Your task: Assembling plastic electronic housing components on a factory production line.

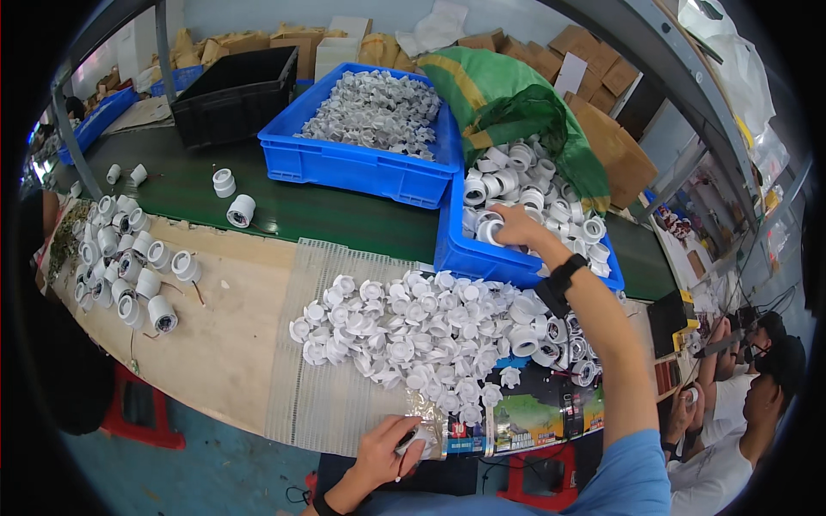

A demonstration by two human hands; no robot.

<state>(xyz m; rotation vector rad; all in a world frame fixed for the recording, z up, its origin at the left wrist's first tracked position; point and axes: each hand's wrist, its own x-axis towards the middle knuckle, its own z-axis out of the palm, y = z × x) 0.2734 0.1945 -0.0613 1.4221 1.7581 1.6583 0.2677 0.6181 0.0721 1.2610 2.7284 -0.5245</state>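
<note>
My right hand reaches into a blue bin full of white plastic housings. Its fingers are closed on a white ring-shaped housing at the bin's near left side. Low at the table's front edge, my left hand is curled around a small white plastic part with a dark inside, partly hidden by the fingers. Between the hands spreads a heap of white petal-shaped plastic pieces. More round white housings with dark insides lie under my right forearm.
Wired white cylinders cluster on the left of the table. A blue crate of small white pieces and a black crate stand behind, on a green belt. A green sack leans into the bin. Co-workers sit at right.
</note>
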